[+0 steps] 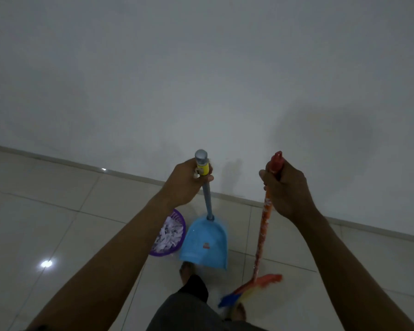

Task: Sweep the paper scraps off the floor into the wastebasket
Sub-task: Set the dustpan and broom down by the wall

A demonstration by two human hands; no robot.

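On the floor (58,211): wastebasket (178,217) held the paper scraps (169,236), just beside our dustpan (204,242).
Left hand (187,181): we gripped the dustpan handle.
Right hand (287,187): we gripped the broom (263,225) handle.
Labels: too blurred to read.

The dustpan (203,242) is light blue with a small red sticker (206,246); its grey-blue handle (207,199) bears a yellow label (204,169) and silver cap (200,156). The broom (263,225) has a red-orange handle flecked white and orange, yellow and blue bristles (251,289). The wastebasket (177,217) is purple, the scraps (169,237) white, the floor (46,211) cream tile.
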